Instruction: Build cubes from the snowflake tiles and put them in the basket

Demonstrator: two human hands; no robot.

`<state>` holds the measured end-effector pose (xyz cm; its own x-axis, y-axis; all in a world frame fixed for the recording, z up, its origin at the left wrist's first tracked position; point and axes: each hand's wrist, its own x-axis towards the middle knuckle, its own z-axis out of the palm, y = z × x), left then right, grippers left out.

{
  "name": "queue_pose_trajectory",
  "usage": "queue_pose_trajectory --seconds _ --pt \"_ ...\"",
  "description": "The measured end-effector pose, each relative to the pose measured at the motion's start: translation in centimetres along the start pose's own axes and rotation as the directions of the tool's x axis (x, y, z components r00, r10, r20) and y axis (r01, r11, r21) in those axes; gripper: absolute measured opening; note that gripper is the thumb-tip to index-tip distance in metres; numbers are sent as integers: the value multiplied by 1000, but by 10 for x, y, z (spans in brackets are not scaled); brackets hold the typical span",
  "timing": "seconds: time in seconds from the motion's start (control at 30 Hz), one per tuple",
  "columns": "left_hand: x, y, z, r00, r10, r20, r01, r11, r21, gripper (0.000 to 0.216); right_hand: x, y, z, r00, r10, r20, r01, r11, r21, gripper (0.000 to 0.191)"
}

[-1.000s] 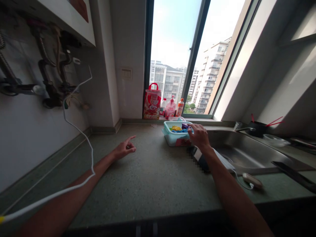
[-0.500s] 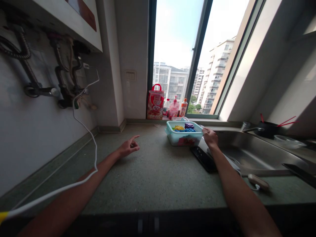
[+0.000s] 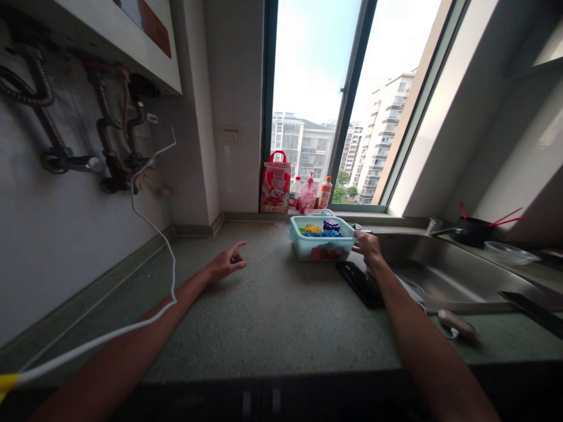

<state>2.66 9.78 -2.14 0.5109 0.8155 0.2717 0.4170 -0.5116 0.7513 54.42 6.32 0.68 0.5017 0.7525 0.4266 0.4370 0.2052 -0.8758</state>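
One light blue rectangular plastic tub (image 3: 303,251) sits upright on the speckled grey-green stone bench (image 3: 272,328), just left of the sink; its top is open, a matching latch sticks out at its left end, and a dark reddish picture label marks its front wall, too small for me to read. Inside I see a knobbly yellow piece (image 3: 312,228), a dark purple ridged piece (image 3: 331,225), blue pieces (image 3: 329,234) along the front and a bit of green at the left; they crowd together too much for a sure count. The right hand (image 3: 369,247) has its fingers curled closed on the tub's right end; the left hand (image 3: 225,264) is well to the left, low over the bench, index finger extended, thumb apart, holding nothing.

One flat black phone-like slab (image 3: 358,284) lies below the right hand; one pale rounded device (image 3: 456,325) with a white lead lies farther right, near the single stainless steel sink (image 3: 440,266). On the sill behind stand one red handled bag (image 3: 275,187) with a cartoon rabbit and three bottles: clear with a red cap (image 3: 294,193), pink with a pump (image 3: 308,194), orange-capped (image 3: 325,192); their small lettering I cannot make out.
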Motion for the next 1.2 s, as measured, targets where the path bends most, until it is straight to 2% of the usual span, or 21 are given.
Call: queue_pose_trajectory --seconds 0.13,0.27,0.33,0.43,0.53,0.6,0.63,0.7,0.77,0.83,0.93,1.03,1.13,1.2 --pt "0 -2 -1 1000 19 14 -19 1000 -11 86 -10 -16 22 987 138 77 -147 981 126 25" --pt "-2 -4 -1 995 89 -39 -89 996 0 100 -34 -34 57 966 176 191 -217 950 225 25" --pt "-3 -3 -1 993 107 -52 -107 994 0 108 -50 -42 75 951 167 260 -236 936 262 26" --pt "-6 0 -4 984 134 -114 -144 986 -81 106 -74 -55 96 921 136 366 -260 913 314 27" --pt "-7 1 -7 965 122 -233 -164 971 -172 104 -92 -65 105 844 71 531 -307 876 372 36" --pt "-6 1 -9 960 91 -263 -147 969 -199 104 -96 -66 106 804 30 594 -318 866 386 42" --pt "-6 1 -9 960 83 -267 -141 968 -205 103 -94 -65 104 812 26 583 -302 874 380 45" --pt "-4 -1 -9 958 82 -276 -142 968 -206 105 -84 -58 101 873 29 487 -208 925 318 51" --pt "-3 -3 -9 958 82 -274 -143 967 -211 107 -65 -48 97 942 7 336 -63 986 157 56" --pt "-1 -7 -8 963 72 -260 -136 961 -239 108 -38 -38 94 975 -26 221 32 999 -24 59" --pt "3 -15 -9 967 22 -254 -106 940 -324 104 5 -29 93 991 0 135 21 988 -155 57" --pt "7 -22 -9 961 -81 -265 -40 906 -422 101 40 -24 99 997 22 70 -4 971 -240 52" --pt "9 -27 -10 932 -194 -306 8 855 -519 104 61 -16 109 999 35 22 -27 958 -284 44" --pt "10 -30 -9 922 -227 -315 5 818 -576 106 68 -11 116 999 50 5 -46 953 -300 41"
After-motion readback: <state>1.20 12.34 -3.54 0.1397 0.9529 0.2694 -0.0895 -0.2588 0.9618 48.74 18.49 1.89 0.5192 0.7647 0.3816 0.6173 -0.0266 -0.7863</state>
